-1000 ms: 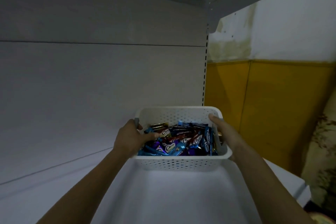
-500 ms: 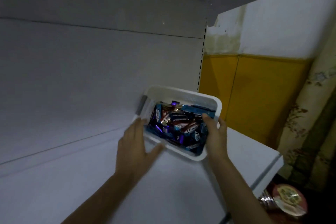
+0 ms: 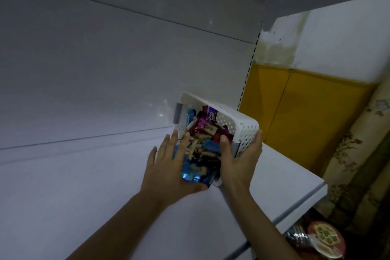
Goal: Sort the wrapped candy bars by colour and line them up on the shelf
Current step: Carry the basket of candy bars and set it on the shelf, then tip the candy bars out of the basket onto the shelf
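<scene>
White plastic basket (image 3: pixel 242 131) tipped steeply over shelf (image 3: pixel 105 196), approx 4 o'clock of centre; wrapped candy bars (image 3: pixel 202 145) heaped at its mouth, 7 o'clock. Right hand (image 3: pixel 238 162) clamped on end wall, thumb inside; left hand (image 3: pixel 168 171) flat, fingers straight, against pile. Bars prob. light, slick: pinch mid-wrapper.

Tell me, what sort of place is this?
Likely a small shop or stockroom: a white display shelf with a slotted upright, a white perforated basket of wrapped candy bars, and packaged goods below.
</scene>
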A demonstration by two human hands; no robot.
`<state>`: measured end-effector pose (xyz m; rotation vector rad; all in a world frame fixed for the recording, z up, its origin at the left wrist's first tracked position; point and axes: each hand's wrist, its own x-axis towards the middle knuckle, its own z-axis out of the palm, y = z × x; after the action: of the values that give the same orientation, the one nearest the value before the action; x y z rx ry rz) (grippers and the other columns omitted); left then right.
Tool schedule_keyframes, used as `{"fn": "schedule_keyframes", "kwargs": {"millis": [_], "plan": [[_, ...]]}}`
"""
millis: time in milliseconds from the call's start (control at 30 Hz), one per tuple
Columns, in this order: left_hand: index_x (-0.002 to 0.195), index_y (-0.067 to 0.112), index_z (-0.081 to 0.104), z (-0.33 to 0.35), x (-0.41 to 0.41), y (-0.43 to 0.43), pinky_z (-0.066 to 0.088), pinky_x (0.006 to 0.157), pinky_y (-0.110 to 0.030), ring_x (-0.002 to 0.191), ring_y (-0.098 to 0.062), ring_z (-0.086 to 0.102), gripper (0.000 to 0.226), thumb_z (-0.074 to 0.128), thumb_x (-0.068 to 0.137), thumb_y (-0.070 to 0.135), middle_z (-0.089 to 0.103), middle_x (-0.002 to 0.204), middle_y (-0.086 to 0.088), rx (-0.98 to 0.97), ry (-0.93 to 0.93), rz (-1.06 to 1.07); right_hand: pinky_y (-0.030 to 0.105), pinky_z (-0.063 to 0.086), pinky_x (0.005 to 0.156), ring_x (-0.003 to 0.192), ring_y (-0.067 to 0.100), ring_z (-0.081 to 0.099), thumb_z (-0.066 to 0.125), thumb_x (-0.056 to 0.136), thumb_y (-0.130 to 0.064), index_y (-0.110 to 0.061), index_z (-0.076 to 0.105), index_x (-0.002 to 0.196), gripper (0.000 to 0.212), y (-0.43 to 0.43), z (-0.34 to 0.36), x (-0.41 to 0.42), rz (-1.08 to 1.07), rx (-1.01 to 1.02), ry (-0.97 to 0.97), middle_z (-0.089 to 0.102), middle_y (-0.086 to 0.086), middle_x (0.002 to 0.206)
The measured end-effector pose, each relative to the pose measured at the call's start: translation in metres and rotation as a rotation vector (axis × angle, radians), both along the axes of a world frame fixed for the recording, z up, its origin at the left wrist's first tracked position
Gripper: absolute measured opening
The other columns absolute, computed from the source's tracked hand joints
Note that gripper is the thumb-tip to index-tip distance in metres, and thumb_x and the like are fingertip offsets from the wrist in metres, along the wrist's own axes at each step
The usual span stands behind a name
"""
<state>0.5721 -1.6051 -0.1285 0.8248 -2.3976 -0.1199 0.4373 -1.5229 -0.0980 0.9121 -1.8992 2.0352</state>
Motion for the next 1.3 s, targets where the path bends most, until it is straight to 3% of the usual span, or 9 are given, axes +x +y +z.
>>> {"fn": "schedule_keyframes", "kwargs": {"millis": [200, 300, 433, 567, 733, 867, 1067, 1233, 1300], "plan": [[0.126, 0.042, -0.047, 0.001, -0.002, -0.001, -0.01, 0.117, -0.044, 0.14, -0.014, -0.028, 0.123, 0.05, 0.065, 0.085, -0.033, 0.152, 0.007, 0.002, -0.017, -0.049, 0.047, 0.035, 0.109, 0.133, 0.012, 0.028, 0.06, 0.069, -0.07, -0.032, 0.007, 0.149, 0.103, 0.0, 0.001, 0.012, -0.062, 0.077, 0.231, 0.03, 0.0, 0.143], [0.127, 0.038, -0.047, 0.002, -0.002, 0.0, -0.009, 0.118, -0.045, 0.138, -0.01, -0.03, 0.124, 0.053, 0.067, 0.08, -0.034, 0.152, 0.008, 0.0, -0.014, -0.06, 0.037, 0.029, 0.107, 0.132, 0.006, 0.022, 0.06, 0.07, -0.068, -0.033, 0.004, 0.149, 0.102, -0.001, 0.0, 0.019, -0.067, 0.111, 0.445, 0.028, -0.002, 0.145], [0.15, 0.03, -0.015, 0.006, -0.001, 0.002, -0.008, 0.119, -0.047, 0.145, -0.013, -0.019, 0.118, 0.055, 0.065, 0.075, -0.014, 0.159, 0.006, -0.011, -0.014, -0.06, 0.027, 0.022, 0.108, 0.133, 0.0, 0.017, 0.062, 0.069, -0.068, -0.021, 0.013, 0.148, 0.104, -0.001, -0.003, 0.018, -0.077, 0.141, 0.602, 0.027, -0.001, 0.146], [0.153, 0.029, 0.005, 0.01, 0.001, 0.004, -0.004, 0.12, -0.045, 0.147, -0.016, -0.003, 0.107, 0.054, 0.07, 0.074, 0.005, 0.16, 0.002, -0.084, -0.048, -0.129, 0.028, 0.023, 0.108, 0.132, 0.008, 0.023, 0.066, 0.066, -0.064, -0.011, 0.019, 0.145, 0.106, -0.001, -0.004, 0.017, -0.062, 0.152, 0.72, 0.031, 0.005, 0.144], [0.146, 0.027, 0.036, 0.012, 0.001, 0.006, 0.013, 0.118, -0.032, 0.141, -0.017, 0.023, 0.061, 0.049, 0.091, 0.05, 0.03, 0.154, 0.0, -0.184, -0.168, -0.301, 0.036, 0.028, 0.11, 0.134, 0.009, 0.026, 0.059, 0.069, -0.073, -0.028, 0.012, 0.148, 0.104, 0.002, 0.002, 0.017, -0.035, 0.088, 0.552, 0.03, 0.001, 0.145], [0.149, 0.037, 0.024, 0.009, 0.002, 0.002, 0.013, 0.119, -0.035, 0.145, -0.014, 0.015, 0.059, 0.043, 0.095, 0.051, 0.017, 0.159, 0.005, -0.167, -0.191, -0.303, 0.052, 0.031, 0.11, 0.137, 0.008, 0.025, 0.058, 0.067, -0.079, -0.041, 0.009, 0.147, 0.102, 0.007, 0.003, 0.009, -0.018, -0.032, 0.253, 0.027, -0.012, 0.144], [0.149, 0.045, 0.01, 0.012, 0.012, 0.0, 0.001, 0.117, -0.039, 0.147, -0.012, -0.004, 0.087, 0.033, 0.075, 0.083, 0.002, 0.161, 0.01, -0.033, -0.219, -0.341, 0.05, 0.032, 0.11, 0.133, 0.005, 0.026, 0.059, 0.063, -0.082, -0.037, 0.014, 0.147, 0.106, 0.009, 0.003, 0.002, -0.069, -0.054, 0.185, 0.029, -0.012, 0.142], [0.149, 0.041, -0.011, 0.018, 0.012, 0.008, -0.031, 0.102, -0.024, 0.128, 0.003, -0.043, 0.12, 0.033, 0.054, 0.098, -0.029, 0.147, 0.018, -0.059, -0.28, -0.4, 0.052, 0.033, 0.109, 0.136, 0.011, 0.028, 0.06, 0.066, -0.077, -0.034, 0.015, 0.148, 0.103, 0.008, 0.003, 0.0, -0.046, -0.052, 0.213, 0.03, -0.007, 0.144], [0.148, 0.034, -0.018, 0.016, 0.007, 0.012, -0.031, 0.103, -0.023, 0.131, 0.001, -0.04, 0.119, 0.036, 0.062, 0.094, -0.026, 0.152, 0.014, -0.073, -0.265, -0.403, 0.051, 0.034, 0.108, 0.135, 0.009, 0.027, 0.061, 0.066, -0.077, -0.039, 0.013, 0.147, 0.102, 0.008, 0.005, 0.002, -0.032, -0.043, 0.244, 0.029, -0.009, 0.144]]}}
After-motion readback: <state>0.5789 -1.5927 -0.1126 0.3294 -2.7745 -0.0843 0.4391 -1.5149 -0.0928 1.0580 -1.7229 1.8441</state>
